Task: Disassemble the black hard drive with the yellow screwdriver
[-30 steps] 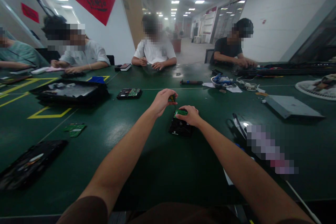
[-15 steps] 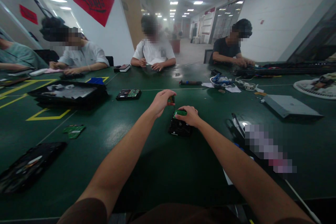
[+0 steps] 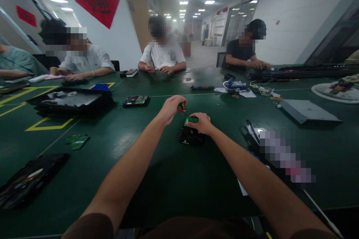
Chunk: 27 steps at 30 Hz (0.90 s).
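My left hand (image 3: 172,109) is closed round the short black-and-yellow handle of a screwdriver (image 3: 183,105). Its thin shaft points down to the far edge of a black hard drive (image 3: 190,136) lying on the table in front of me. A green circuit board (image 3: 192,119) shows at the far end of that drive. My right hand (image 3: 203,122) grips the drive from the right, thumb over the green board and fingers along the far side, partly hidden.
On the green table (image 3: 157,190) lie another hard drive (image 3: 136,101), a loose circuit board (image 3: 77,141), a black device (image 3: 32,179) and a black tray (image 3: 70,101). To the right are a grey metal box (image 3: 310,111) and a bowl of blue parts (image 3: 235,85). Several people sit opposite.
The left hand has turned the screwdriver handle slightly, so more yellow shows. The right hand and the drive stay in place; the whole view has shifted a little.
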Tool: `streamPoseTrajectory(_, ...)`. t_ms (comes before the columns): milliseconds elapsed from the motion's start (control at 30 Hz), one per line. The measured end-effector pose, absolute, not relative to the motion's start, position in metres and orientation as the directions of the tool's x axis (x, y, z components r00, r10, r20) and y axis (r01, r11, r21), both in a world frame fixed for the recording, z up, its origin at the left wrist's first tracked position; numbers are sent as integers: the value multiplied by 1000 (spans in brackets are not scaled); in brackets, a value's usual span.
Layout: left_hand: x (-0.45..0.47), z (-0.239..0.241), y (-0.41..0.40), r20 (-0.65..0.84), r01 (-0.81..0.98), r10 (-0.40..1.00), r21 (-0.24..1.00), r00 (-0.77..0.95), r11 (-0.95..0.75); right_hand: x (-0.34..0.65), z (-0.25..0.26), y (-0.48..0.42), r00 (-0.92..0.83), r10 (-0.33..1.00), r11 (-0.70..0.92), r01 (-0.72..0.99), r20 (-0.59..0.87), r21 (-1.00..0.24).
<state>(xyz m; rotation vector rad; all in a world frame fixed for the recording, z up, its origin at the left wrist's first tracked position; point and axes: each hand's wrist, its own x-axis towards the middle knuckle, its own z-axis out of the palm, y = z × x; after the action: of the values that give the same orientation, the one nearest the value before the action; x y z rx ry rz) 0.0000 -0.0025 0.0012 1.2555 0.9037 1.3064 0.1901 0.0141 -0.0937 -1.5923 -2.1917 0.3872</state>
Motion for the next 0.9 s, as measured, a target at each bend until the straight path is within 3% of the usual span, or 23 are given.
streamPoseTrajectory(133,0,2,-2,188,-134,977,976,99,-174,190,-93,14,-271,949,315,837,160,-449)
streamPoseTrajectory(367,2,2,-5,142,-244,977,965,161,-100,192,-96,16,-278,945,326,826,172,-459)
streamPoseTrajectory(567,1,2,-3,201,-141,977,972,73,-189,192,-97,17,-277,946,324,824,169,-466)
streamPoseTrajectory(900,3,2,-6,140,-208,977,972,159,-105,191,-97,17,-273,948,318,833,163,-452)
